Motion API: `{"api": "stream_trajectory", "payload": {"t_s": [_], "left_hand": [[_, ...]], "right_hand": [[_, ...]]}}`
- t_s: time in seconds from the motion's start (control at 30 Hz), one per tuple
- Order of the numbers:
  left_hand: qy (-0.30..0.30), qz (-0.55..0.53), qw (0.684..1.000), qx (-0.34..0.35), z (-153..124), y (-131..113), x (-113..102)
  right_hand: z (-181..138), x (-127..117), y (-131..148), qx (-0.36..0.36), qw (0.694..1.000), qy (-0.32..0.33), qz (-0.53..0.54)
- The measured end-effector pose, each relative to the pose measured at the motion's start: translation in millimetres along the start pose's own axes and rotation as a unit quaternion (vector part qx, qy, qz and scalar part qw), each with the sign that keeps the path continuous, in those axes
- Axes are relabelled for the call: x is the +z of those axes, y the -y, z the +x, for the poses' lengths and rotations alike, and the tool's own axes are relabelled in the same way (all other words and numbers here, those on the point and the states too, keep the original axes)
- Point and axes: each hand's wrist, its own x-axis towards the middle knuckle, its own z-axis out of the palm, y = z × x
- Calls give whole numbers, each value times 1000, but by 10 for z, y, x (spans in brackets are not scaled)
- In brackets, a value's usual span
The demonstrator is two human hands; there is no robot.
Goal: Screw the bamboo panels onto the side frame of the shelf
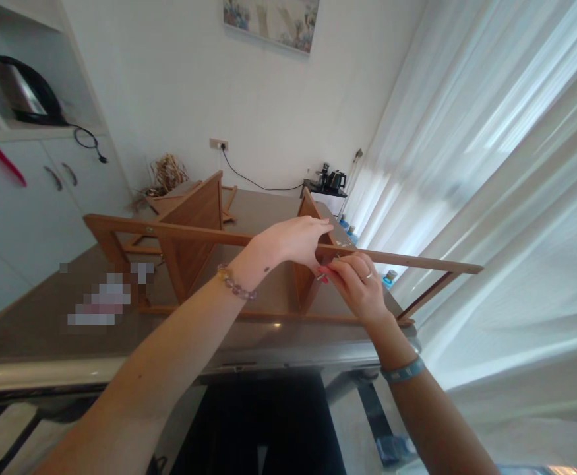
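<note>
Head view: one wooden frame (189, 244) on counter (35, 316).
Left hand (295, 241): fingers closed over top rail (407, 262).
Right hand (360, 284): fingers pinch small part (322, 277) below rail.
Kettles: two.

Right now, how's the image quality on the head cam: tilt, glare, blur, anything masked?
Head view: strongly tilted, wide-angle stretch at the edges. Backlit curtains wash out the right side; a glare strip runs along the table front edge. A pixelated patch masks part of the tabletop. Left hand and right hand on the wooden frame are fairly sharp.
</note>
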Motion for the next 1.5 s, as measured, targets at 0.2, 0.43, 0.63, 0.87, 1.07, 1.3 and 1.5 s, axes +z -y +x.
{"api": "stream_trajectory", "payload": {"t_s": [0.2,0.43,0.63,0.87,1.07,1.3,1.5], "left_hand": [[2,-6,1000,-1,-17,-8,-14],[10,8,1000,-2,-18,-27,-31],[0,19,1000,8,-22,-33,-20],[1,16,1000,11,-12,-28,-10],[-26,-22,998,45,-10,16,18],[-30,-32,999,27,-18,6,14],[-35,-17,999,10,-17,7,29]], "right_hand": [[25,-205,-206,-123,982,143,17],[248,-471,-220,-213,951,224,-5],[452,-442,-172,-299,925,225,-68],[557,-383,-169,-260,934,242,-44],[461,-195,-212,-26,983,181,-31],[446,-273,-146,152,971,165,85],[352,-316,-397,41,994,99,17]]}}
